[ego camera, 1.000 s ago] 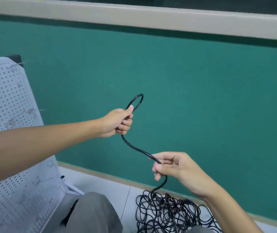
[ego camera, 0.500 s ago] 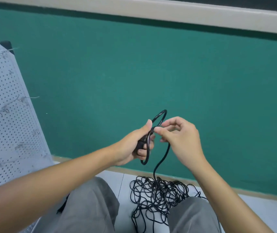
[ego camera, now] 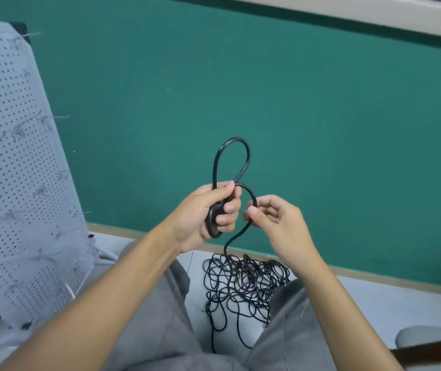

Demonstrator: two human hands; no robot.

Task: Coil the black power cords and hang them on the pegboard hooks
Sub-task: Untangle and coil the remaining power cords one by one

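My left hand [ego camera: 208, 212] grips the black power cord [ego camera: 246, 162] where its first loops cross; one loop stands up above the fist and another hangs below it. My right hand [ego camera: 275, 223] pinches the same cord just to the right, where it curves down. From there the cord drops to a tangled black pile [ego camera: 243, 282] on the floor between my knees. A grey pegboard [ego camera: 15, 170] leans at the left; I see no hooks clearly on it.
A green wall [ego camera: 321, 129] with a pale trim strip rises straight ahead. My knees in grey trousers [ego camera: 160, 317] frame the cord pile. A dark wooden edge with a grey pad [ego camera: 428, 346] shows at the lower right.
A second ago my hands were apart with the cord stretched between them. The right hand has come up beside the left, and the left now holds a taller loop plus a second one.
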